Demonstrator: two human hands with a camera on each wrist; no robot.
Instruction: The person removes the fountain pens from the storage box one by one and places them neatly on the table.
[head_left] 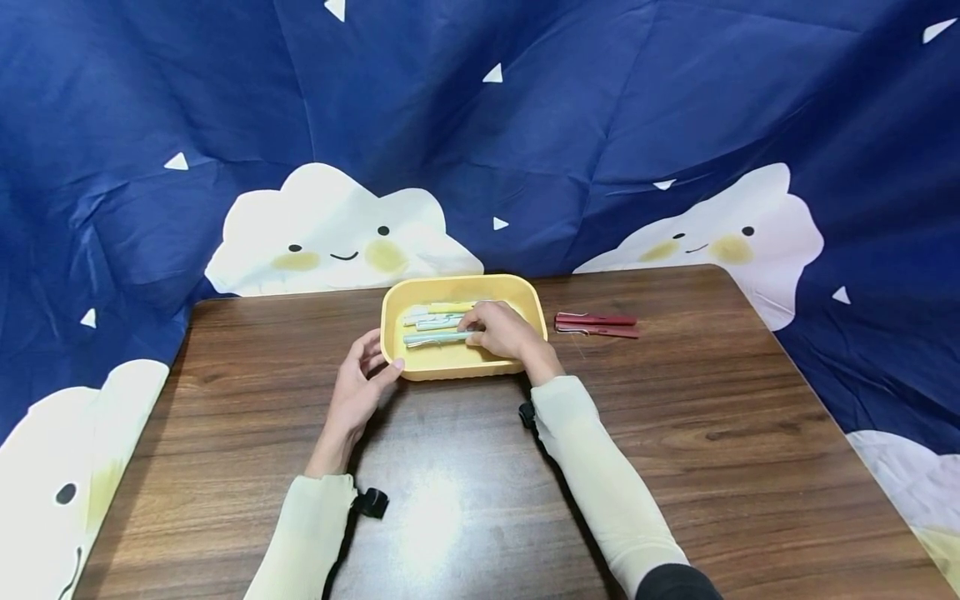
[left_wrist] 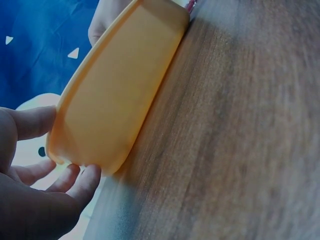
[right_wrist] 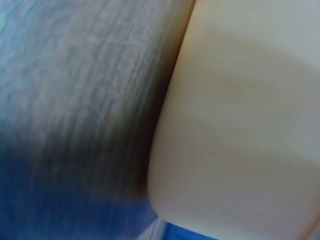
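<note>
A yellow plastic box [head_left: 461, 372] with rounded corners sits near the table's far edge. My left hand [head_left: 358, 382] grips its near left corner, thumb at the rim and fingers on the end wall; the left wrist view shows these fingers [left_wrist: 82, 187] against the box [left_wrist: 112, 85]. Reaching inside, my right hand [head_left: 504, 329] pinches the right end of a light blue pen [head_left: 433, 338] with a wire clip. Behind it lie several more pens, pale blue and white, plus a yellow pen [head_left: 453, 307]. Only the box's outer wall [right_wrist: 235, 125] fills the right wrist view, without the hand.
To the right of the box, two dark red pens [head_left: 596, 325] lie side by side on the brown wooden table [head_left: 675, 433]. A blue curtain [head_left: 540, 125] with white clouds hangs behind the table's far edge.
</note>
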